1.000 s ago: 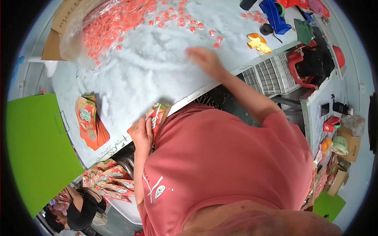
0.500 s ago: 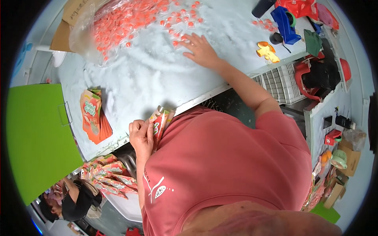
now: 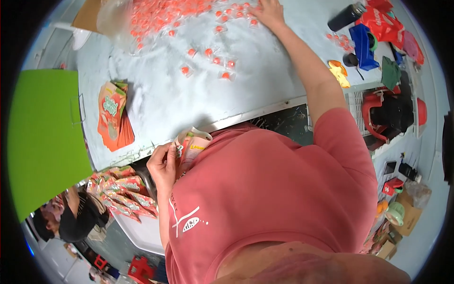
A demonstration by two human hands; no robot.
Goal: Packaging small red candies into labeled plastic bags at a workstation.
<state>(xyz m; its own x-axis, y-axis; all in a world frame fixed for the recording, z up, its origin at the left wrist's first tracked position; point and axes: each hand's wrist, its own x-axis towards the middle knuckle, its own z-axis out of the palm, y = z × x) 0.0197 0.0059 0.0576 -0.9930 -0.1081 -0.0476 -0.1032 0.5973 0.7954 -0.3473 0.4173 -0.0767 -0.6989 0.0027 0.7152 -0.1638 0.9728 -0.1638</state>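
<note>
At the table's front edge, my left hand (image 3: 163, 165) pinches a printed red and cream pouch (image 3: 193, 144) with its mouth gaping upward. What is inside the pouch is hidden. My right hand (image 3: 270, 14) reaches far across the table, fingers spread and partly cut off by the upper picture edge, beside several small red candies (image 3: 236, 12) in clear wrappers. A loose group of wrapped candies (image 3: 216, 61) lies nearer me, between my two hands. Farther back is a large heap of the same candies (image 3: 161, 19) on a clear plastic bag.
A stack of flat pouches (image 3: 113, 113) lies on the table at left, near a green panel (image 3: 47, 142). Below it, plump pouches (image 3: 125, 191) fill a white tray (image 3: 142, 232). A black bottle (image 3: 346, 17) and blue tape dispenser (image 3: 363, 47) occupy the right. Another person sits lower left.
My right hand has moved farther out and to the right. Several candies now lie apart from the heap, closer to me. My left hand still holds the pouch, whose mouth looks wider.
</note>
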